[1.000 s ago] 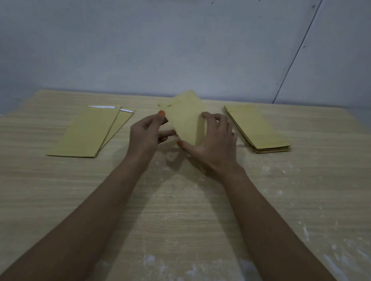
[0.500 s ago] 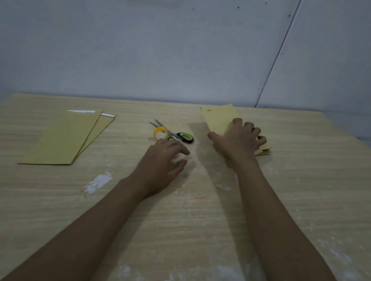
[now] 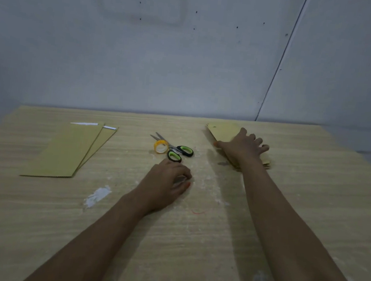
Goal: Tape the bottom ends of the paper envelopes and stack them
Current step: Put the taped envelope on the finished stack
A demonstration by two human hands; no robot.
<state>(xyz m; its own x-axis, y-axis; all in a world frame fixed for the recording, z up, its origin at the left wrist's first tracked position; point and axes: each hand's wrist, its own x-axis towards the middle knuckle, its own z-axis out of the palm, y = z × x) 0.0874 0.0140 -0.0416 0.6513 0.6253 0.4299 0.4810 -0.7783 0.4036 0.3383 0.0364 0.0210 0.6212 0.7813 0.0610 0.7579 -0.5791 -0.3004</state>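
A stack of tan paper envelopes point(image 3: 223, 130) lies at the back right of the wooden table point(image 3: 311, 199). My right hand point(image 3: 243, 146) rests flat on that stack with fingers spread. Two more envelopes point(image 3: 69, 151) lie overlapped at the left, a white strip showing at their far ends. A roll of clear tape point(image 3: 161, 147) sits in the middle, touching green-handled scissors point(image 3: 178, 152). My left hand point(image 3: 167, 185) rests on the bare table just in front of the scissors, fingers loosely curled, holding nothing that I can see.
White smears point(image 3: 97, 196) mark the tabletop near the front and left of centre. A thin red thread point(image 3: 198, 211) lies right of my left wrist. A grey wall point(image 3: 188, 60) stands directly behind the table.
A second ago both hands held one envelope upright in the middle. My right hand carried it onto the right stack and now spreads flat there; my left hand dropped to the table near the scissors.
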